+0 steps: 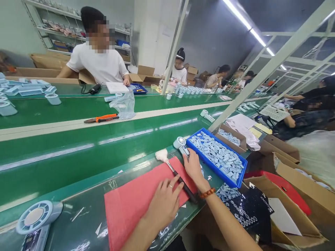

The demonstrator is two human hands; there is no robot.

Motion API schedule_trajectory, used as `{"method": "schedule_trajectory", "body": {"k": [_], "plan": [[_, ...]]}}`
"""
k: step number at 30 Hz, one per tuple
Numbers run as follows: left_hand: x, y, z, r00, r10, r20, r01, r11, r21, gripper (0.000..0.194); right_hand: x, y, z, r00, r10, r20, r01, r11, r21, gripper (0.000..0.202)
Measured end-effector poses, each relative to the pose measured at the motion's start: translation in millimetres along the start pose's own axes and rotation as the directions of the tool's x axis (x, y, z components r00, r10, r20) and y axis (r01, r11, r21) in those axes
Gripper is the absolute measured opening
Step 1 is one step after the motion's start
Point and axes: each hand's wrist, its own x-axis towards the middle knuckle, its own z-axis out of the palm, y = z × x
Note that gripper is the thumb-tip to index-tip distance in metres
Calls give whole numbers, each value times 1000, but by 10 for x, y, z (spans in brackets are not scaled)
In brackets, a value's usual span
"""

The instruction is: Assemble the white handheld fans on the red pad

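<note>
My left hand (pixel 167 197) lies palm down with its fingers spread over the red mat (pixel 128 209). Its fingertips reach the dark handle of a hammer-like tool (pixel 180 179), whose head is wrapped in something white. My right hand (pixel 193 165) is closed around the handle of a light-blue handheld fan (pixel 180 143), just past the mat's far right corner. The fan's round head points away from me, and part of its handle is hidden by my fingers. Another light-blue fan (pixel 36 218) lies at the lower left, cut off by the frame.
A blue tray (pixel 217 157) full of small light-blue parts stands right of my right hand. Cardboard boxes (pixel 295 212) and black sheets (pixel 246 209) are at lower right. Across the green conveyor belt (pixel 78 150) lie orange-handled pliers (pixel 102 118). Co-workers sit beyond.
</note>
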Motion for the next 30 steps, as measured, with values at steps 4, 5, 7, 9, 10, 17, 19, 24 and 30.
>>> {"method": "schedule_trajectory", "body": {"k": [4, 5, 7, 9, 10, 17, 19, 24, 30], "plan": [[-4, -10, 26, 1000, 6, -2, -6, 1000, 15, 53, 24, 33, -6, 999, -17, -35, 16, 999, -36, 38], [-5, -14, 37, 1000, 5, -4, -5, 1000, 17, 53, 31, 32, -2, 999, -20, -43, 18, 999, -48, 37], [-8, -22, 66, 1000, -1, -11, 1, 1000, 22, 54, 41, 25, 7, 998, -26, -54, 22, 997, -73, 39], [-12, -30, 103, 1000, -9, -13, 9, 1000, 24, 54, 41, 19, 12, 998, -40, -54, 35, 995, -97, 42], [-14, -34, 124, 1000, -11, -16, 11, 1000, 23, 54, 37, 20, 13, 997, -51, -49, 46, 993, -108, 43], [13, -81, 277, 997, 22, -76, -20, 999, 26, 56, 2, 62, 6, 994, -105, -14, 101, 977, -189, 46], [32, -107, 312, 995, 32, -99, -30, 999, 17, 53, -2, 59, 13, 995, -101, -14, 96, 972, -213, 47], [87, -176, 419, 988, 68, -137, -65, 998, 27, 43, -3, 24, 19, 997, -80, -3, 77, 963, -259, 48], [128, -226, 536, 981, 107, -160, -106, 994, 16, 45, -3, -39, -1, 998, -57, -8, 53, 961, -272, 49]]}}
